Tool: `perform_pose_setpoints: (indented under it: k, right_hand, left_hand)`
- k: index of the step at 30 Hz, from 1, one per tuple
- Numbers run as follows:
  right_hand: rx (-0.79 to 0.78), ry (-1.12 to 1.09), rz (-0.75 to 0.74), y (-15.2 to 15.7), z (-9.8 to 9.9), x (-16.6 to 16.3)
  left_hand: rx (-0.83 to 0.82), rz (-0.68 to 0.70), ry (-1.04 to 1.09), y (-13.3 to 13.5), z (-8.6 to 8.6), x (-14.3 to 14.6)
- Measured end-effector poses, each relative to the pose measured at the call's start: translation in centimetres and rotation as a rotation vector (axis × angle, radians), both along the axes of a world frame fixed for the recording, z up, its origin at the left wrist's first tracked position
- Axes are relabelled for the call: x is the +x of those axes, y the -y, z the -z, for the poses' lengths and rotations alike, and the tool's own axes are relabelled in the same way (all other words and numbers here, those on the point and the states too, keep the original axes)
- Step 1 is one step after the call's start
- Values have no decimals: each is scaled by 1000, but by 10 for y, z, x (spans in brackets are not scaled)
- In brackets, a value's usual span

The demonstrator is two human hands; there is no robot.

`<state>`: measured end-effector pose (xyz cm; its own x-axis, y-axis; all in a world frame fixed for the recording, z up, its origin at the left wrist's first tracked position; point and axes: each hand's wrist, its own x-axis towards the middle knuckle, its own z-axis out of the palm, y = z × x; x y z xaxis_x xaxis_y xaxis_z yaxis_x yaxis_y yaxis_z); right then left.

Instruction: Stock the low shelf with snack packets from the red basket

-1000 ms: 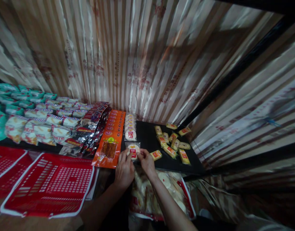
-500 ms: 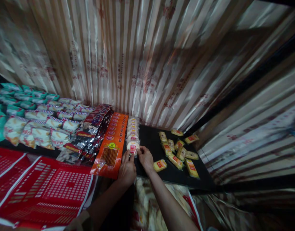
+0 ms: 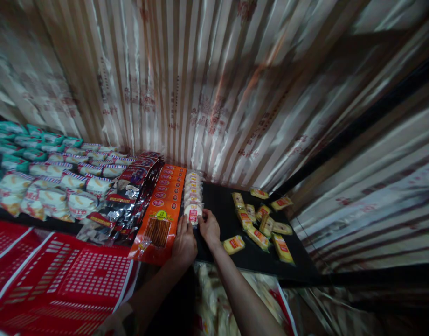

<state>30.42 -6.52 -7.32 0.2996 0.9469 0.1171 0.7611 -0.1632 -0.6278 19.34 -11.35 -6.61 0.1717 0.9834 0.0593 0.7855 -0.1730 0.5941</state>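
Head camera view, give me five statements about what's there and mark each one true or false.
1. The left hand and the right hand both touch the front white packet. True.
2. The orange packets lie to the right of the white row. False: the orange packets lie to the left of the white row.
3. Yellow packets lie scattered on the black tabletop. True.
4. The basket at lower left is blue. False: that basket is red.
5. Green packets lie at the far left. True.
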Motion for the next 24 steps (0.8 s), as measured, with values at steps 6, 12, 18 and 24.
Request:
perform_pose_setpoints:
  k: [6, 12, 18, 24]
  right_hand:
    - [-32, -40, -9, -3, -5, -3]
    - [-17, 12, 8, -4, -5, -6]
    - [151, -32, 16, 12, -1, -10]
    - [290, -83, -120, 74, -7, -5]
  left_hand:
    - [30, -9, -27, -3, -1, 2]
    - [54, -3, -61, -6, -1, 2]
    - [123, -9, -50, 0, 1, -1]
    - [223, 97, 95, 38, -1, 2]
